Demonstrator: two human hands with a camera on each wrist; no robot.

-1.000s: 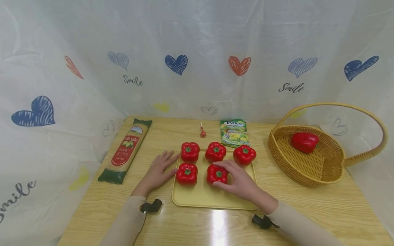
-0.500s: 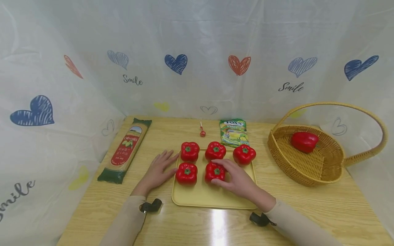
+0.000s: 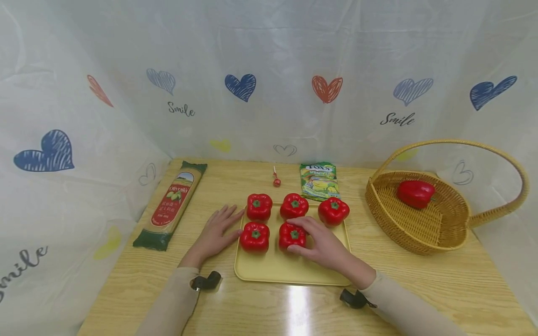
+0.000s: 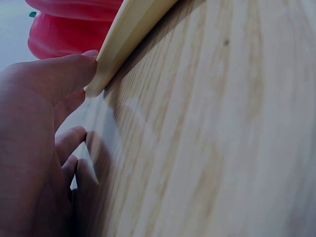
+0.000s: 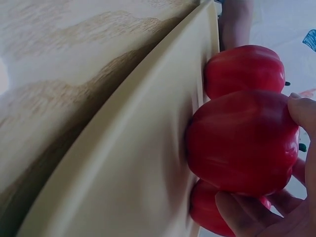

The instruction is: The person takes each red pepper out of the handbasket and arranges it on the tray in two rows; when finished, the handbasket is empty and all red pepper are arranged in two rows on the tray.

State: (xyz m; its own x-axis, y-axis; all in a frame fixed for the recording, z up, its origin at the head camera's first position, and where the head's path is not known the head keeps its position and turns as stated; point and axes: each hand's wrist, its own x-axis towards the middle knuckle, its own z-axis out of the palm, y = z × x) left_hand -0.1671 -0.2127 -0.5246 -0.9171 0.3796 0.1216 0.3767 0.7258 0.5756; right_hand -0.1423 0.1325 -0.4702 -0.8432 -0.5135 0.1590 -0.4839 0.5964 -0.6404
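Observation:
My right hand [image 3: 321, 245] grips a red bell pepper [image 3: 291, 239] in the front row of the yellow tray [image 3: 281, 273]. The right wrist view shows thumb and fingers on either side of this pepper [image 5: 242, 143], its base at the tray floor. To its left stands another front-row bell pepper [image 3: 254, 238]. Behind them are a back-left bell pepper [image 3: 259, 207], a middle one [image 3: 294, 206] and a right one [image 3: 334, 211] near the tray's corner. My left hand [image 3: 214, 237] lies with fingers spread at the tray's left edge, thumb on the rim in the left wrist view.
A wicker basket [image 3: 395, 231] with a tall handle stands at the right, with one red bell pepper [image 3: 416, 194] lying inside. A spaghetti pack [image 3: 172, 205] lies at the left. Behind the tray are a lollipop [image 3: 276, 182] and a green candy bag [image 3: 319, 182].
My right hand has shifted the gripped bell pepper slightly to the left and back, closer to the front-left one. The left hand has stayed in place.

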